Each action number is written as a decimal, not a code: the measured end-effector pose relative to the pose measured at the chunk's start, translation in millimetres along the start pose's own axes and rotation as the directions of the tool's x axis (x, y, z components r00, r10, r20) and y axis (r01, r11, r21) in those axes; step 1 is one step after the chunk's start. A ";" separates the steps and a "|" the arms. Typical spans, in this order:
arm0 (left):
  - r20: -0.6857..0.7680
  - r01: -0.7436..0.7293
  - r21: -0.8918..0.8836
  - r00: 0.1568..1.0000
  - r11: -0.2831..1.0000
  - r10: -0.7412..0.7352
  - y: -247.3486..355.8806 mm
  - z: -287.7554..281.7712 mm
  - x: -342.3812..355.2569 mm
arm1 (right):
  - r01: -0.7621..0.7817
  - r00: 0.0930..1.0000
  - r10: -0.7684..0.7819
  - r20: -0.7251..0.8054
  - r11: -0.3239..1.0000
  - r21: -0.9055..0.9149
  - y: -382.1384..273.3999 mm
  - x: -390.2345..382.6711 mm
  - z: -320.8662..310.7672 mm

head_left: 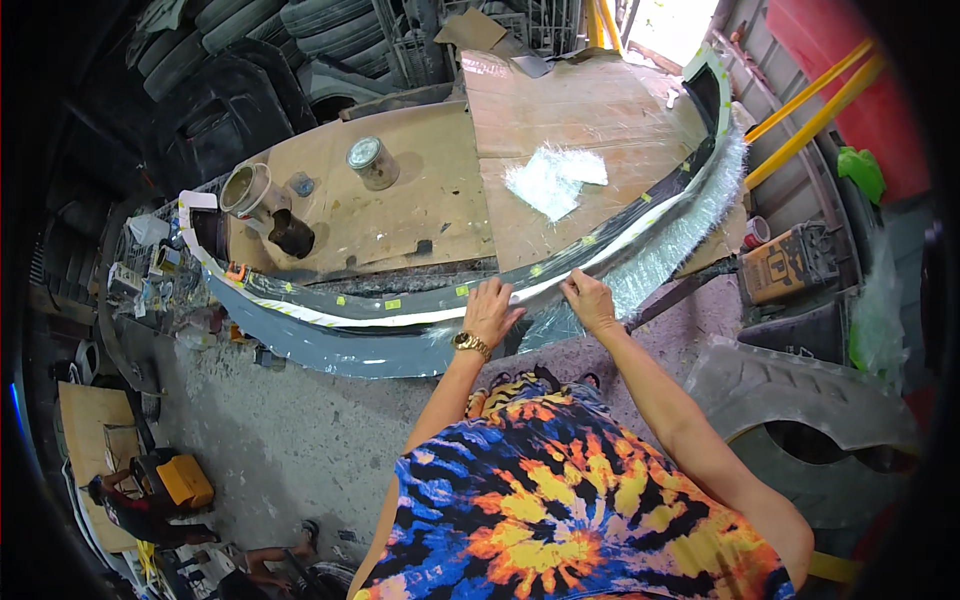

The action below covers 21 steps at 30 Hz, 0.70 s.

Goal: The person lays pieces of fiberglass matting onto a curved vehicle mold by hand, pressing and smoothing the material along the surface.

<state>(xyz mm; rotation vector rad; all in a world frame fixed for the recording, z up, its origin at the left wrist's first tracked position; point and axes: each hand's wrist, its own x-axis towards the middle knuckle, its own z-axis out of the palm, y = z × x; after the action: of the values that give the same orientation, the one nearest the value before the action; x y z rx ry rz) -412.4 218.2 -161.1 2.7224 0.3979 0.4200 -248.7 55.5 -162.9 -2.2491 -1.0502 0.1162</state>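
Observation:
A long curved dark panel (400, 344) with a white band and yellow tape tabs spans the bench. Pale fibrous glass mat (690, 229) runs along its right section. My left hand (488, 322), wearing a gold watch, rests fingers apart on the panel near its middle. Just to the right, my right hand (589, 300) has its fingers closed at the inner edge of the mat. Cut white mat pieces (556, 183) lie on cardboard (513, 90) behind, along with an open bucket (247, 195) and a tin (370, 165).
Stacked tires (320, 38) stand behind, yellow bars (810, 110) at right. A grey body panel (790, 400) lies near my right side, beside a rusty container (785, 263). Another person (135, 505) works low at lower left, near an orange-yellow case (183, 481) on the concrete floor (260, 450).

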 end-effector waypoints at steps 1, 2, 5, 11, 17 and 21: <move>0.035 -0.030 0.004 0.999 1.000 0.030 -0.8 5.4 7.5 | -0.010 1.000 0.010 0.001 1.000 -0.010 0.1 0.0 -0.7; 0.034 -0.041 0.002 0.999 0.999 0.040 -2.0 9.4 11.3 | -0.014 1.000 0.014 -0.009 1.000 -0.014 0.2 0.1 -1.7; 0.041 -0.037 0.013 0.998 0.999 0.036 -6.8 19.6 12.6 | -0.083 0.993 0.088 -0.081 0.995 0.062 -10.9 -8.5 -12.9; 0.040 -0.022 -0.003 0.999 1.000 0.022 -3.9 22.5 12.5 | -0.414 0.902 0.207 0.380 0.670 0.616 -3.3 -35.8 9.3; -0.036 -0.018 0.073 0.999 0.997 0.021 12.7 0.3 4.2 | -0.624 0.777 0.261 0.572 0.433 0.650 22.4 0.4 28.4; -0.028 -0.035 -0.231 0.999 0.972 0.029 36.8 -4.3 -51.4 | -0.658 0.749 0.228 0.622 0.366 0.658 28.4 4.9 21.2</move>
<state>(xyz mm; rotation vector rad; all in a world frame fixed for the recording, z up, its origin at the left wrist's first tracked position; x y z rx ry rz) -452.9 169.9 -155.2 2.5015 0.2916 0.4766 -233.8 56.7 -195.4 -1.4660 -0.3041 1.1912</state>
